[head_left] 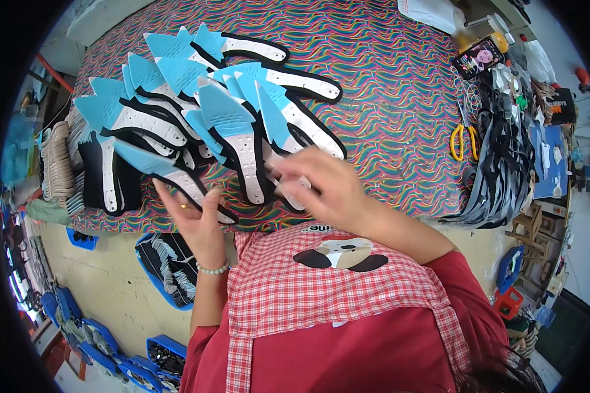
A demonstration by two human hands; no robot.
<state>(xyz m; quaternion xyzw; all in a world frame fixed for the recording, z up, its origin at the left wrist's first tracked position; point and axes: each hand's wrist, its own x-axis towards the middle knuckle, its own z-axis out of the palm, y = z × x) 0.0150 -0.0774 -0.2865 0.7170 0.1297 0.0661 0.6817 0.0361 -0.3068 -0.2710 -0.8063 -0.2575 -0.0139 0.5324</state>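
Note:
Near the table's front edge, my left hand (pixel 200 219) grips a strap-like piece (pixel 152 161) with a light blue pointed end, a white holed strip and black edging. Its thumb lies on top and its fingers underneath. My right hand (pixel 334 187), blurred, has its fingers curled on the lower end of a similar strap piece (pixel 275 119). Between the hands lies another blue-tipped strap piece (pixel 226 108), its white end toward me. More of these pieces (pixel 160 75) overlap in a loose heap behind, blue points mostly to the left and away.
A neat stack of black-and-white pieces (pixel 108 173) stands at the left, beside beige stacked pieces (pixel 58 164). To the right are yellow-handled scissors (pixel 464 141), grey and black strips (pixel 498 164) and a phone (pixel 478 59). Blue bins (pixel 170 278) stand on the floor below the patterned tablecloth (pixel 400 118).

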